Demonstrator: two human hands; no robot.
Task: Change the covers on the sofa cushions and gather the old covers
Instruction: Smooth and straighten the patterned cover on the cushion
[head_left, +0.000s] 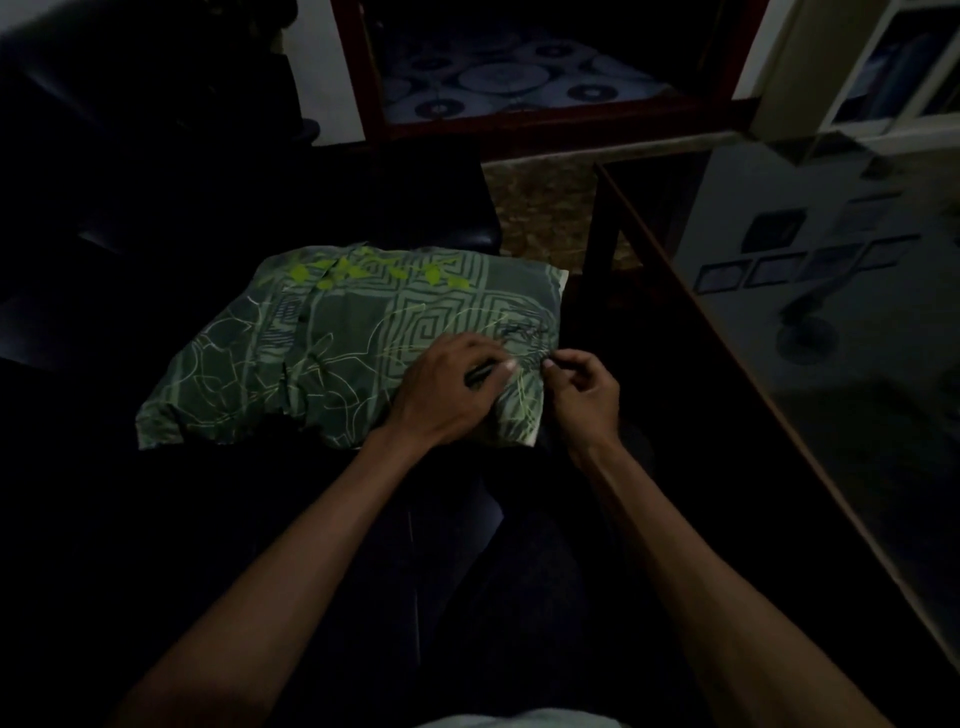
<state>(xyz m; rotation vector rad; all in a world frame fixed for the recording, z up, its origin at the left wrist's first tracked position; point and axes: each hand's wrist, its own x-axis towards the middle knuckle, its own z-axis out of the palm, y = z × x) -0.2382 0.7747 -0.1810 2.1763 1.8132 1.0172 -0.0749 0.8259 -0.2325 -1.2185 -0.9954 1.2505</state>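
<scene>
Green leaf-and-maze patterned fabric cushion (353, 343) lying on a dark sofa seat (156, 312). Left hand (447, 389) presses curled fingers on the cover; just beside it, right hand (582, 387) pinches the cover's edge. Keeping the pinch small and cloth taut would ease the closure.

The cushion cover (343, 332) is thin printed cloth, matt and creased; beneath it the sofa (156, 218) looks like smooth, faintly glossy leather; right of the cushion, the bench (810, 322) has a reflective glass top with wooden edging
</scene>
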